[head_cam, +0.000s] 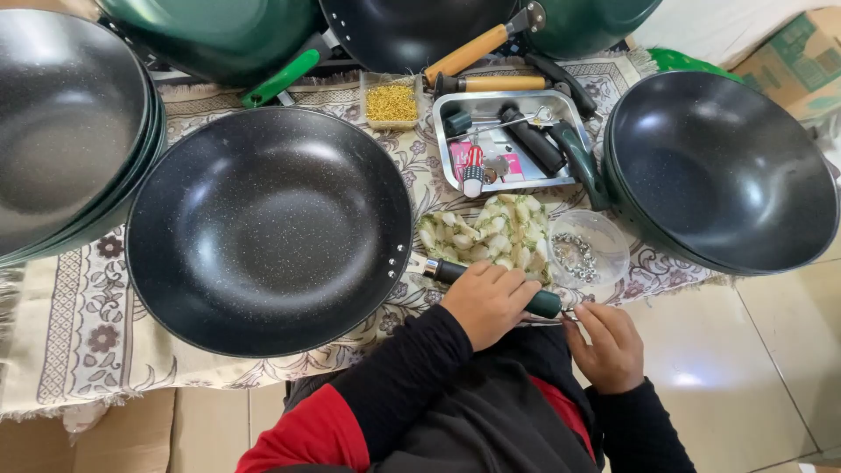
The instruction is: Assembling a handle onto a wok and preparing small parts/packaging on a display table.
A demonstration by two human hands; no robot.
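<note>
A cardboard box [802, 57] with green print sits at the top right corner, and small pink packets [512, 166] lie flat in the steel tray [451, 109] at centre top. Beside the tray stands a little square box of yellow bits [391, 103].

Front and centre, one big black pan [267, 229] lies open-side up on the patterned cloth [79, 337], three rivets on its right rim. Its dark green handle [545, 304] runs out to the right and slightly toward the person, long axis nearly level across the view. The left hand [486, 300] is clamped over that handle, fingers wrapped round it. The right hand [611, 346] is at the handle's tip, fingers pinched together there; what they pinch is too small to tell.

Just beyond the handle: a heap of pale plastic pieces [495, 232] and one clear bowl of small metal parts [585, 250]. A stack of pans [61, 123] sits left, another stack [723, 166] right. Two wooden handles [477, 66] lie up top.
</note>
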